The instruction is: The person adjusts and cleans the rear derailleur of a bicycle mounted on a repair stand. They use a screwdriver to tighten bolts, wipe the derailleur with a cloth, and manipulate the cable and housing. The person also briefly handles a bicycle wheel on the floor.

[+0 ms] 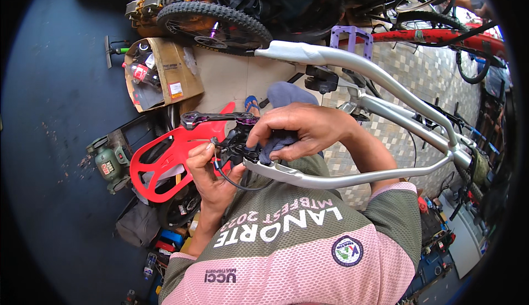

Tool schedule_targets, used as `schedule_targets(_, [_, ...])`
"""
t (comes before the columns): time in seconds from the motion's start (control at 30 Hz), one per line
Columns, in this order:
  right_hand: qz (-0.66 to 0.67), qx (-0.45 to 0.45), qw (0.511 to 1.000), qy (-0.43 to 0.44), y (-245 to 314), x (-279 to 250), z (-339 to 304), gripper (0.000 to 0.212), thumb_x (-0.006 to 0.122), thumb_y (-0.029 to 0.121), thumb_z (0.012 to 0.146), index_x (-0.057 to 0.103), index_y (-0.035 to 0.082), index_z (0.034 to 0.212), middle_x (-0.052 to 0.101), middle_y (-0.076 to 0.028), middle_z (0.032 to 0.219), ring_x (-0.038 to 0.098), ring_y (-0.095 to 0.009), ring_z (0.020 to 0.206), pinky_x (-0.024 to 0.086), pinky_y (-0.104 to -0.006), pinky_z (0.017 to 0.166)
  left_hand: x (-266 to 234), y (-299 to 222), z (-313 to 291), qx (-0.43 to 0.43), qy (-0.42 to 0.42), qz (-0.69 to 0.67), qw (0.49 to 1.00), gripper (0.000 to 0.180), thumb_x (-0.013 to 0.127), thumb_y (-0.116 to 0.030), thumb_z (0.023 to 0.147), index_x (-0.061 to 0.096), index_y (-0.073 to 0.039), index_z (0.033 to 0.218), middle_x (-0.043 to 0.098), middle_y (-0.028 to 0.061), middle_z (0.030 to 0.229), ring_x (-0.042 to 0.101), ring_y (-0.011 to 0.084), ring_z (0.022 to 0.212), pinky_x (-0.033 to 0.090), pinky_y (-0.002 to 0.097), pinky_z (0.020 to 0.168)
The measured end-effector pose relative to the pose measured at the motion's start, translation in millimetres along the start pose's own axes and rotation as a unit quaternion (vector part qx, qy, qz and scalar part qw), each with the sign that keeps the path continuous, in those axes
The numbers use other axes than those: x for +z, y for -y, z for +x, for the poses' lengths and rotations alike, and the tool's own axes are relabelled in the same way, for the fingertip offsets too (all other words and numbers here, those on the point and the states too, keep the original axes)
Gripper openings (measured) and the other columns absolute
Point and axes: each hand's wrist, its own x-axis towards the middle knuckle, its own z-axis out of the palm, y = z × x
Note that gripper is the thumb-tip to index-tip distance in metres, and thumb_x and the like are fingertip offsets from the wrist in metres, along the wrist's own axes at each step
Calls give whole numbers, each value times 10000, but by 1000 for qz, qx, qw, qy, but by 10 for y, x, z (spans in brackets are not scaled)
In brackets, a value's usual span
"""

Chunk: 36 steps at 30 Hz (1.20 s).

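Observation:
A silver bicycle frame (386, 74) lies across in front of me, its lower stay (319, 181) ending close to my chest. At that end hangs a black rear derailleur (238, 140), with a long cage (220, 119) that has purple parts and points left. My left hand (212, 175) is closed round the derailleur's near side, fingertips by a small metal fitting. A thin black cable (234, 184) loops below it. My right hand (308, 129) grips a grey-blue rag (278, 142) against the frame end, beside the derailleur. The fingers partly hide the joint.
Left of my hands is a red plastic seat-like shell (160, 164). Beyond it stand a cardboard box (173, 74) with a bottle inside and a green bench grinder (107, 164). A knobbly-tyred wheel (215, 21) lies ahead. A purple pedal (352, 39) and red bicycle frame (435, 36) are far right.

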Motion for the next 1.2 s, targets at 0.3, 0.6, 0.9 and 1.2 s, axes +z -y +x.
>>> schedule_targets(0.3, [-106, -112, 988, 1, -93, -14, -43, 226, 806, 63, 884, 768, 70, 1106, 710, -94, 1057, 687, -301, 1011, 542, -403, 859, -31, 6, 0, -5, 6, 1, 1000, 766, 936, -346, 882, 467, -5, 1383, 482, 151, 1324, 536, 209, 1171, 493, 362, 1019])
schedule_targets(0.6, [-170, -72, 983, 1, 105, -12, -133, 260, 781, 27, 856, 778, 99, 1105, 686, -88, 1065, 688, -320, 992, 535, -436, 883, -36, -17, -14, -21, 5, -3, 1000, 771, 935, -368, 881, 470, -6, 1378, 483, 144, 1327, 540, 209, 1187, 493, 366, 1028])
schedule_targets(0.9, [-155, -92, 984, 15, 42, -28, -119, 269, 770, 48, 864, 795, 124, 1121, 717, -65, 1091, 695, -280, 975, 501, -414, 837, -39, 19, -2, 18, 7, 15, 1000, 800, 988, -252, 820, 478, -23, 1392, 520, 172, 1316, 581, 232, 1146, 532, 366, 960])
schedule_targets(1.2, [-139, -88, 986, 7, -39, 36, -180, 258, 771, 95, 870, 744, 150, 1121, 704, -52, 1114, 684, -264, 1050, 488, -431, 840, -17, -74, -36, -3, -4, -19, 1000, 802, 992, -238, 814, 476, -29, 1391, 509, 161, 1314, 581, 232, 1164, 525, 369, 984])
